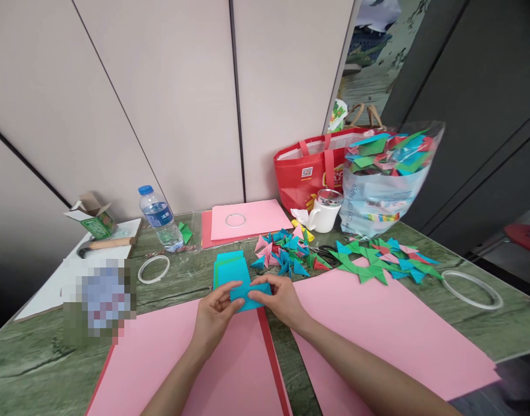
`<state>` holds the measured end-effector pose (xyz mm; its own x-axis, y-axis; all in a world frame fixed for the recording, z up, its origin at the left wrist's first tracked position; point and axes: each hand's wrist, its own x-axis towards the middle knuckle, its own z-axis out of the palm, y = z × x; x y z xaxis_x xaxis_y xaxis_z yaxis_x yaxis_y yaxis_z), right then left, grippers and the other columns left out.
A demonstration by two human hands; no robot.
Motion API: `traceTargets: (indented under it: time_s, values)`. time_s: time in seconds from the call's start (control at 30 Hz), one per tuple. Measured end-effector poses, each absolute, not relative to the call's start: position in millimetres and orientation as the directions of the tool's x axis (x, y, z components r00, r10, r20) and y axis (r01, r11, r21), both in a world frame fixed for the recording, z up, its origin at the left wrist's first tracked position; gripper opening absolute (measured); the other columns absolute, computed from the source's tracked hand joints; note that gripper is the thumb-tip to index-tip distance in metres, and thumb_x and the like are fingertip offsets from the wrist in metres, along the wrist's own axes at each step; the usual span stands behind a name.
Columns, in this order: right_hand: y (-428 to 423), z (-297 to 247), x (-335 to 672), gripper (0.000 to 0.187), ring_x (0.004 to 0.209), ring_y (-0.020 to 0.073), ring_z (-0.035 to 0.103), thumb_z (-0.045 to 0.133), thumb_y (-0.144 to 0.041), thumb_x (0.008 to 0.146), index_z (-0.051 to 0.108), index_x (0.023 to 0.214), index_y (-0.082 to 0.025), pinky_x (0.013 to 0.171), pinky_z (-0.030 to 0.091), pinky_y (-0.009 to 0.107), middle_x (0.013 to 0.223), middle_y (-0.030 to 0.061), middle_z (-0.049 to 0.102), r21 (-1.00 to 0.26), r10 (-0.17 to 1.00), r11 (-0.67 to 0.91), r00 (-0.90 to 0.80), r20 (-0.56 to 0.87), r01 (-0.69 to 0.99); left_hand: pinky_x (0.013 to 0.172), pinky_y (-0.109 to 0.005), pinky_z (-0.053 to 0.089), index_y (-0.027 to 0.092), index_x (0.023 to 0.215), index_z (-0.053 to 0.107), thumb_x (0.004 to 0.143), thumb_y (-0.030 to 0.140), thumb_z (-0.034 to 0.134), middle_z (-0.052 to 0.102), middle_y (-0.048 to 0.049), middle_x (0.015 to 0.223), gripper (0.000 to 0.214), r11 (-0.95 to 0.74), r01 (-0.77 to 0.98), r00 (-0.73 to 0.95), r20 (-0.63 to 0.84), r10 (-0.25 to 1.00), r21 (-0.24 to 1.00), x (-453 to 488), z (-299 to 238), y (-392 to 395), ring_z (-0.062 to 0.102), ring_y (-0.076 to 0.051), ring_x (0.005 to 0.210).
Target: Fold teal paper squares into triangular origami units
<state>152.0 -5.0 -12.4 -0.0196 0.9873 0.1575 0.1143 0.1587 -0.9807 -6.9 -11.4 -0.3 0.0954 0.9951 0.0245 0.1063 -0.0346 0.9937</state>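
Clock positions are taken from the held sheet, with twelve straight ahead. The blue paper sheet [251, 303] is held in both hands at the middle of the work area. The left hand [212, 313], at eight o'clock, grips its left side between thumb and fingers; the right hand [284, 298], at three o'clock, pinches the right side likewise. Both grips are closed on the paper, thumbs towards the wearer.

At eleven o'clock is a stack of blue and green paper [231, 271], partly overlapped in view by the sheet — contact between them cannot be told. Pink sheets [230, 370] with a red edge lie at six to seven o'clock; further pink sheets [377, 312] lie at four.

At one o'clock is a pile of folded paper pieces [286, 254] in blue, pink, green and red, with a white mug [324, 216] beyond. Flat pointed pieces [369, 266], mostly green and blue, lie between two and three. A capped water bottle [161, 222] stands upright at ten o'clock — all on the green table [31, 355].
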Motion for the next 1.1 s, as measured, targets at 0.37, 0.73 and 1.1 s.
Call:
traceTargets:
  time_s: [0.37, 0.73, 1.1]
  values:
    - [-1.0, -13.7, 155.0, 0.027, 0.060, 0.0131, 0.052, 0.070, -0.036, 0.057, 0.065, 0.074, -0.016, 0.053, 0.042, 0.023, 0.068, 0.0015, 0.062, -0.984, 0.987, 0.158, -0.013, 0.157, 0.078, 0.067, -0.031, 0.053, 0.024, 0.068, 0.072, 0.064, 0.023, 0.065, 0.072, -0.0024, 0.076, 0.008, -0.251, 0.259, 0.089, 0.236, 0.968, 0.933, -9.1, 1.1, -13.0, 0.064, -0.023, 0.078]
    - [-0.6, -12.7, 155.8, 0.031, 0.061, 0.0146, 0.057, 0.074, -0.030, 0.053, 0.064, 0.078, -0.015, 0.055, 0.047, 0.026, 0.068, 0.0030, 0.064, -0.980, 0.997, 0.064, -0.037, 0.073, -0.187, 0.066, -0.029, 0.053, 0.024, 0.071, 0.072, 0.063, 0.022, 0.066, 0.072, -0.0019, 0.079, 0.010, -0.219, 0.257, 0.043, 0.215, 0.976, 0.941, -9.7, 1.3, -12.9, 0.065, -0.021, 0.077]
    - [2.9, -15.1, 159.5, 0.021, 0.061, 0.0138, 0.055, 0.070, -0.031, 0.059, 0.067, 0.074, -0.017, 0.053, 0.043, 0.024, 0.069, 0.0022, 0.065, -0.986, 0.984, 0.165, -0.067, 0.163, 0.037, 0.069, -0.030, 0.053, 0.025, 0.072, 0.072, 0.063, 0.022, 0.065, 0.072, -0.0018, 0.080, 0.011, -0.217, 0.280, 0.064, 0.208, 0.976, 0.935, -10.2, -1.5, -12.8, 0.064, -0.022, 0.079]
